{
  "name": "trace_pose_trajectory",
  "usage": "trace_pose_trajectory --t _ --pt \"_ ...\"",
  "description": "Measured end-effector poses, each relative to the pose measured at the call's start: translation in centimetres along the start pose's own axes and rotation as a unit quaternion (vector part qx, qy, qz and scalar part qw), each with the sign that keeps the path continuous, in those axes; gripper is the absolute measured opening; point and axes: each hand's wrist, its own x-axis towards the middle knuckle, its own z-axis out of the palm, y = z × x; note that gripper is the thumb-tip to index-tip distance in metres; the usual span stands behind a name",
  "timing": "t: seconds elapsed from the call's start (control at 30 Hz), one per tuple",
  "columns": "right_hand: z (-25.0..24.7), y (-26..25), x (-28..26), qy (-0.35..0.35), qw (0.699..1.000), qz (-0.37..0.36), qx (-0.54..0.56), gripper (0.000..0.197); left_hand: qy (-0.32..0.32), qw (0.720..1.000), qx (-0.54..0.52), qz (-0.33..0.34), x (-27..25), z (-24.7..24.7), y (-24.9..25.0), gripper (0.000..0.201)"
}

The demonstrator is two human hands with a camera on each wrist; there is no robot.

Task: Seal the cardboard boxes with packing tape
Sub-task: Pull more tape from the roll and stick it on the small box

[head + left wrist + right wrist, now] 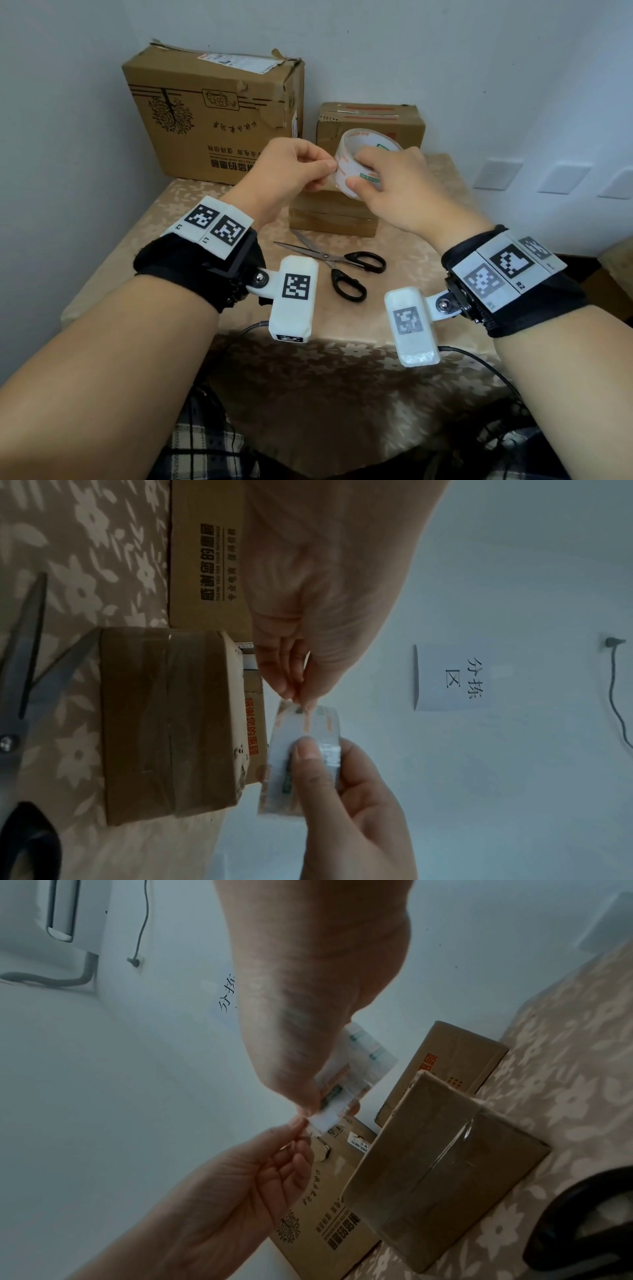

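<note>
Step in hand looked like freeing the tape end. I'd have peeled slowly, square to the roll, so the strip didn't split or restick. Tape roll (363, 164) sat centre frame in the head view, held in the air above the small taped box (334, 214) on the bench (137, 246). Right hand (404, 192) gripped the roll, fingers curled round it, thumb on the face. Left hand (291, 171) had thumb and forefinger pressed together, pinching the loose tape end at the roll's left edge. Scissors (342, 267) lay just below, untouched.

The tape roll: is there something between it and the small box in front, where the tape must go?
Nothing visible. The right hand holds the tape roll in the air above the small box; the scissors lie nearer, aside.
</note>
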Motion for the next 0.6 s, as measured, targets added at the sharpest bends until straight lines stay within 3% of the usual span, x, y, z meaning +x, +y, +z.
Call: trace_pose_trajectory --t 0.17,0.27,0.43,0.6 --pt "0.2 -0.4 0.0 -0.015 1.000 0.007 -0.018 0.009 -0.006 0.994 0.107 0.020 -0.1 0.1 0.2 0.013" --pt "0.2 -0.7 0.3 -0.011 1.000 0.003 -0.021 0.023 0.004 0.983 0.175 0.049 -0.4 0.4 0.4 0.018" --pt "-0.1 -0.6 0.6 0.015 0.999 -0.011 -0.032 0.024 -0.005 0.975 0.203 0.087 -0.7 0.7 0.7 0.017" --pt "-0.7 0.1 0.6 0.020 0.999 0.031 -0.021 0.017 -0.007 0.986 0.139 0.088 -0.9 0.7 0.7 0.010"
